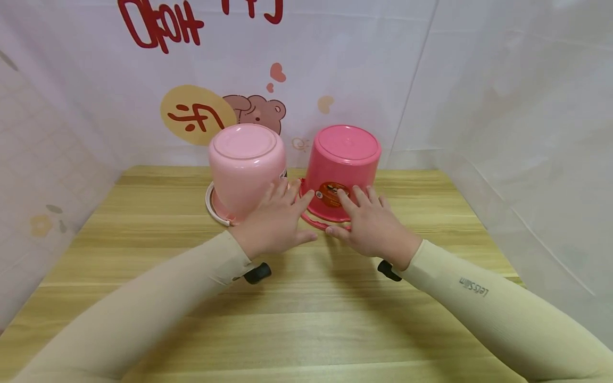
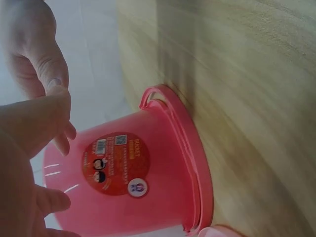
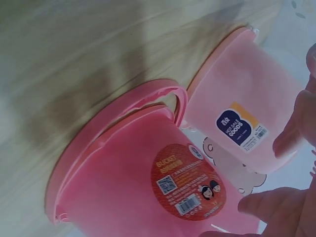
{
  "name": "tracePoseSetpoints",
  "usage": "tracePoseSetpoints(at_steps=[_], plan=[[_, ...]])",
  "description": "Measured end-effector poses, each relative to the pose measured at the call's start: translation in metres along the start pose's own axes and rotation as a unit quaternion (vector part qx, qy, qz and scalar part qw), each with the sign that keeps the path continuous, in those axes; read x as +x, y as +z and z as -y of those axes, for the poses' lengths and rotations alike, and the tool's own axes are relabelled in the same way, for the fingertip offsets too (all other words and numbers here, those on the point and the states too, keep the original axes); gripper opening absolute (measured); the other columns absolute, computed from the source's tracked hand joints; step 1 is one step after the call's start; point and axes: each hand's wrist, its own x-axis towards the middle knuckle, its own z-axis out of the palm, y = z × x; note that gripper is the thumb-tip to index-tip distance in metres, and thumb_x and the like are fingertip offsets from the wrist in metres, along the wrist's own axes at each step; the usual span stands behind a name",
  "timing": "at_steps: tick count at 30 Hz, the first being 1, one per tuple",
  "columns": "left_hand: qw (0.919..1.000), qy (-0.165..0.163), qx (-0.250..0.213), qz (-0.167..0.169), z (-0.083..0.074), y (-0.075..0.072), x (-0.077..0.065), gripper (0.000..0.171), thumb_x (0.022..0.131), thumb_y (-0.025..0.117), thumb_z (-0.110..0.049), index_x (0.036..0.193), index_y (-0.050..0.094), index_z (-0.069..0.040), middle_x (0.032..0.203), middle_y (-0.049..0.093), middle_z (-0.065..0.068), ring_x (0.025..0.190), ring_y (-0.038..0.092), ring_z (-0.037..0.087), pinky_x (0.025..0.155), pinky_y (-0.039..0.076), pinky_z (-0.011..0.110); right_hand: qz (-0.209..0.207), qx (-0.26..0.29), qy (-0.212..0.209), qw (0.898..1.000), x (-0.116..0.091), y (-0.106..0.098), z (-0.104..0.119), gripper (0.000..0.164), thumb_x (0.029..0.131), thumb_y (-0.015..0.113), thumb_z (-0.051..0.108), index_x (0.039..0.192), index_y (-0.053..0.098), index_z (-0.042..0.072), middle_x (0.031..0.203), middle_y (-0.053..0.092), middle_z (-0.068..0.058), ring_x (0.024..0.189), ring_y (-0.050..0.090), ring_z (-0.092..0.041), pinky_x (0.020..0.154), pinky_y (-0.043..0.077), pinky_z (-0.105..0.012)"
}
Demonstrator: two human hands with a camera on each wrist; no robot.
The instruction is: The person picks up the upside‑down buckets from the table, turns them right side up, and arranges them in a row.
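Two buckets stand upside down side by side on the table. The light pink bucket (image 1: pixel 241 175) is on the left, and the deep pink bucket (image 1: pixel 342 167) is on the right with a round red label (image 3: pixel 187 182). My left hand (image 1: pixel 275 226) hangs in front of the light pink bucket, its fingers spread. My right hand (image 1: pixel 373 226), also with extended fingers, is before the deep pink one. Neither hand holds anything; whether fingertips touch a bucket I cannot tell. The deep pink bucket's handle (image 2: pixel 185 133) lies down along its rim.
The wooden table (image 1: pixel 306 330) reaches back to a white printed curtain (image 1: pixel 364 64) with red writing and a cartoon bear. More pale sheeting rises at the left and right sides. A black strap piece (image 1: pixel 257 273) shows beneath my left wrist.
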Motion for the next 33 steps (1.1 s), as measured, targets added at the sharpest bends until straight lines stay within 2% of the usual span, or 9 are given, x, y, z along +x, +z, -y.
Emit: tracePoseSetpoints(at_steps=[7, 12, 18, 26, 33], plan=[[0.9992, 0.028, 0.009, 0.026, -0.003, 0.012, 0.012, 0.097, 0.095, 0.059, -0.072, 0.169, 0.024, -0.02, 0.177, 0.011, 0.016, 0.164, 0.001, 0.045, 0.133, 0.002, 0.059, 0.012, -0.016, -0.006, 1.0, 0.001, 0.007, -0.004, 0.089, 0.097, 0.066, 0.061, 0.166, 0.034, 0.014, 0.164, 0.037, -0.025, 0.153, 0.032, -0.052, 0.12, 0.035, -0.07], [0.9979, 0.036, -0.009, 0.054, -0.003, 0.019, 0.017, 0.095, 0.097, 0.058, -0.07, 0.169, 0.024, -0.02, 0.178, 0.011, 0.014, 0.164, -0.002, 0.042, 0.133, 0.003, 0.059, 0.034, -0.021, -0.002, 0.999, 0.002, 0.013, -0.008, 0.085, 0.097, 0.068, 0.057, 0.164, 0.038, 0.014, 0.163, 0.041, -0.024, 0.151, 0.038, -0.05, 0.121, 0.035, -0.069], [0.9959, 0.045, -0.027, 0.074, -0.002, 0.026, 0.025, 0.093, 0.098, 0.061, -0.066, 0.169, 0.024, -0.018, 0.177, 0.014, 0.014, 0.164, 0.006, 0.042, 0.132, 0.004, 0.062, 0.052, -0.023, 0.0, 0.998, 0.005, 0.022, -0.016, 0.079, 0.1, 0.066, 0.054, 0.163, 0.04, 0.014, 0.161, 0.044, -0.026, 0.15, 0.039, -0.052, 0.119, 0.037, -0.069], [0.9948, 0.04, -0.027, 0.089, 0.001, 0.038, 0.041, 0.094, 0.098, 0.061, -0.066, 0.169, 0.025, -0.017, 0.177, 0.016, 0.012, 0.164, 0.009, 0.042, 0.132, 0.005, 0.062, 0.063, -0.024, -0.014, 0.998, 0.015, 0.035, -0.027, 0.073, 0.102, 0.063, 0.051, 0.162, 0.043, 0.013, 0.157, 0.048, -0.028, 0.147, 0.043, -0.052, 0.117, 0.04, -0.068], [0.9927, 0.03, -0.034, 0.111, 0.005, 0.048, 0.05, 0.092, 0.098, 0.06, -0.066, 0.169, 0.026, -0.018, 0.176, 0.02, 0.011, 0.164, 0.012, 0.039, 0.133, 0.011, 0.057, 0.074, -0.049, -0.02, 0.996, 0.023, 0.043, -0.03, 0.072, 0.102, 0.064, 0.051, 0.16, 0.046, 0.013, 0.147, 0.056, -0.027, 0.136, 0.054, -0.052, 0.108, 0.048, -0.067]])
